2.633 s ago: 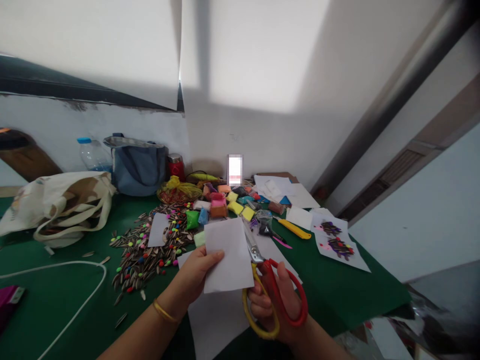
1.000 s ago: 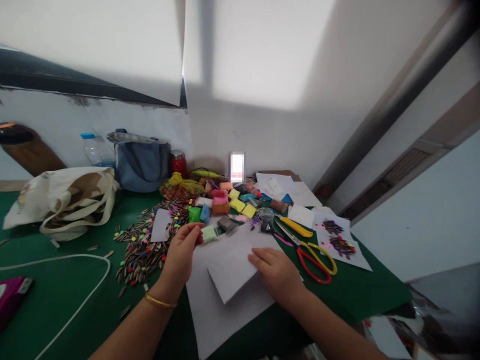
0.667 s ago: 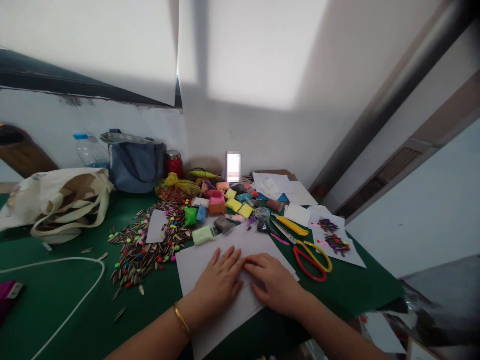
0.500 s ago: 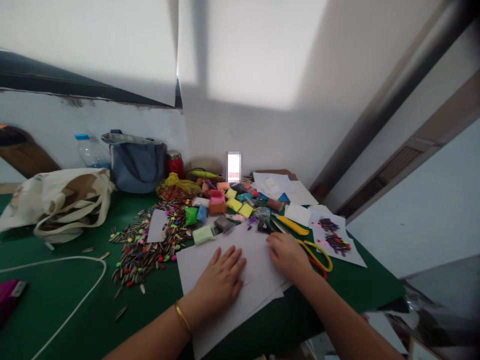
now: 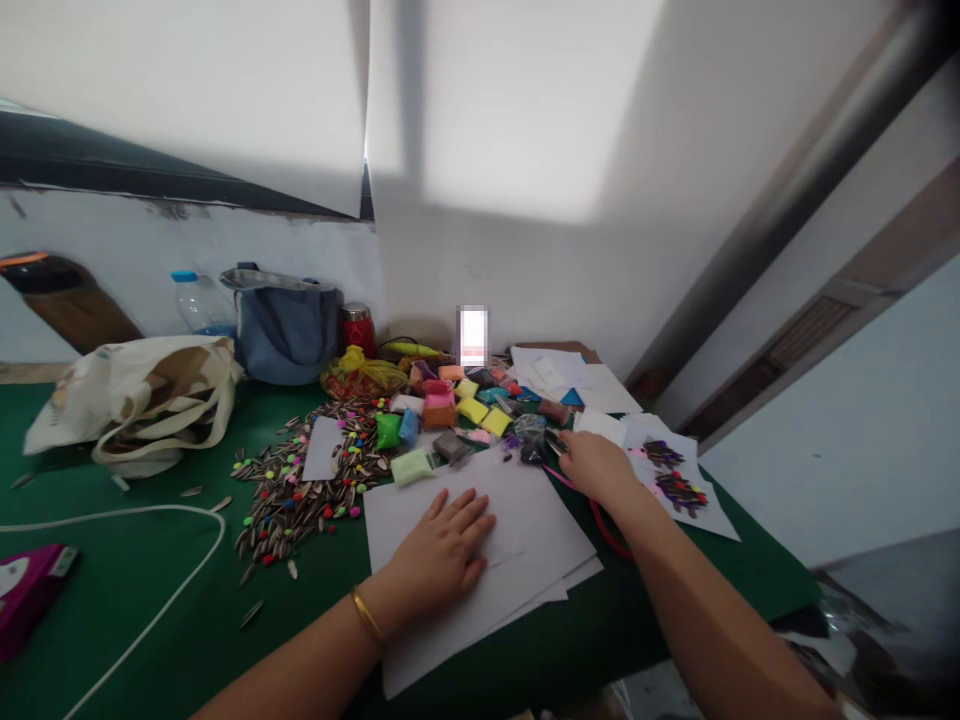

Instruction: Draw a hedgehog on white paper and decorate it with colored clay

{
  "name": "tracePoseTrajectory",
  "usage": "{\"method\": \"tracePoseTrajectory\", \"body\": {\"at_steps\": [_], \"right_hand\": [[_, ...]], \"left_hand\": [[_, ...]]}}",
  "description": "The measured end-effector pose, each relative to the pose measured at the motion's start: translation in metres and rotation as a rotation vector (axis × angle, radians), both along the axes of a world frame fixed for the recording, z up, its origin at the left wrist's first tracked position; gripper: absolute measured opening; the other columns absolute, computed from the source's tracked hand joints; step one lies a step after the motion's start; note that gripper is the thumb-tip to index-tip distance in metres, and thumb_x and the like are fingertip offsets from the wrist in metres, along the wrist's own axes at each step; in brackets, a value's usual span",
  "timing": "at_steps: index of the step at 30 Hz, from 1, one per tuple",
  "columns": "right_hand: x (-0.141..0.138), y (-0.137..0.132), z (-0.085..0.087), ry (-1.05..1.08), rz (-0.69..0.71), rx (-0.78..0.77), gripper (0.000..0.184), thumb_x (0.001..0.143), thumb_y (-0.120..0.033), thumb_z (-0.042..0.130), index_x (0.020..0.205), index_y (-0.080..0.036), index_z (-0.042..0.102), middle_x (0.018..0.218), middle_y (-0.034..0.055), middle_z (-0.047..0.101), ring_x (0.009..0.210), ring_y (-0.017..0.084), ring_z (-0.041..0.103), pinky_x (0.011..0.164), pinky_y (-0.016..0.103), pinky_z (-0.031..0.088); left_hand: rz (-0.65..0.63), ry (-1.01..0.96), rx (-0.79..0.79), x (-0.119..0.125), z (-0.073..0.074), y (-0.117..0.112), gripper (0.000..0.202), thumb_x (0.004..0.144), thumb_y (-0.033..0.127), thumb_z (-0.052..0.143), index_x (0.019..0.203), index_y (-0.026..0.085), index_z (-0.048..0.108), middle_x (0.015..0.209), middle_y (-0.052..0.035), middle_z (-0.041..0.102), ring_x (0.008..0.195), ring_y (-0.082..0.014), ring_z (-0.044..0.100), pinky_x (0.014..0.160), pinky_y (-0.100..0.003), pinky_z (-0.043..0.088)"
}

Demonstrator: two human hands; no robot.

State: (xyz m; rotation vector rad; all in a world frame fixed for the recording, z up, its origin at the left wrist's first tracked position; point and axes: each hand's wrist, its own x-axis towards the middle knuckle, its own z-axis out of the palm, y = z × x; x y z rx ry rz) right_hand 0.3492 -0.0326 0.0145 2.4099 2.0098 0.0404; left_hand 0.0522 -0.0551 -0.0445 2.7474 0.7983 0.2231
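My left hand [image 5: 446, 550] lies flat with fingers spread on a stack of white paper sheets [image 5: 540, 530], a gold bangle on its wrist. My right hand [image 5: 596, 465] is closed beyond the sheets' right edge. A dark, metallic tip [image 5: 553, 441] sticks out at its fingertips; the rest of that thing is hidden by the hand. Under the right forearm a curved red handle [image 5: 609, 530] shows, and a pink strip [image 5: 568, 484] lies left of it. A black packet [image 5: 532, 453] sits just left of the right fingers.
Sunflower seeds with coloured pompoms [image 5: 300, 500] are heaped at left, with packets of coloured clay [image 5: 439, 405] behind the paper. Seed-decorated paper [image 5: 709, 515] lies at right. Bags [image 5: 289, 330], a red flask [image 5: 358, 328] and a phone [image 5: 473, 335] stand along the wall.
My right hand has left the paper's edge and moved right and away, over the yellow cutter and yellow-handled scissors, which are now hidden. My left hand stays flat on the paper.
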Motion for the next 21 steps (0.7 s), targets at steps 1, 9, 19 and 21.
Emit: {"method": "tracePoseTrajectory", "body": {"at_steps": [1, 9, 19, 21], "right_hand": [[0.006, -0.003, 0.004, 0.047, -0.032, 0.026, 0.039, 0.086, -0.019, 0.049, 0.122, -0.017, 0.062, 0.107, 0.015, 0.069, 0.098, 0.029, 0.063, 0.079, 0.034, 0.042], [-0.023, -0.029, 0.002, 1.254, 0.169, 0.158, 0.042, 0.093, -0.043, 0.042, 0.121, -0.019, 0.062, 0.104, 0.0098, 0.067, 0.086, 0.022, 0.064, 0.072, 0.033, 0.046], [-0.086, -0.02, -0.047, 1.664, 0.233, 0.339, 0.019, 0.09, -0.041, 0.059, 0.092, -0.023, 0.054, 0.058, -0.007, 0.047, 0.054, 0.012, 0.046, 0.057, 0.024, 0.04], [-0.083, -0.023, -0.049, 1.516, 0.301, 0.309, 0.017, 0.093, -0.039, 0.052, 0.094, -0.022, 0.057, 0.061, -0.0044, 0.052, 0.058, 0.014, 0.05, 0.061, 0.027, 0.043]], "left_hand": [[-0.002, 0.0, -0.004, 0.0, 0.0, 0.0, 0.059, 0.089, 0.032, 0.051, 0.146, 0.025, 0.04, 0.157, -0.0091, 0.033, 0.147, -0.0286, 0.024, 0.12, -0.053, 0.008], [0.015, -0.016, -0.004, 0.002, -0.001, -0.001, 0.058, 0.087, 0.029, 0.053, 0.144, 0.023, 0.042, 0.156, -0.0095, 0.035, 0.146, -0.0287, 0.025, 0.12, -0.053, 0.008], [0.198, -0.197, 0.04, -0.013, 0.036, 0.009, 0.048, 0.081, 0.041, 0.069, 0.123, 0.02, 0.059, 0.129, -0.0117, 0.06, 0.12, -0.0277, 0.055, 0.104, -0.045, 0.043], [0.247, -0.1, 0.039, -0.025, 0.049, 0.012, 0.056, 0.073, 0.051, 0.075, 0.118, 0.022, 0.062, 0.124, -0.0109, 0.062, 0.115, -0.0311, 0.057, 0.099, -0.047, 0.045]]}}
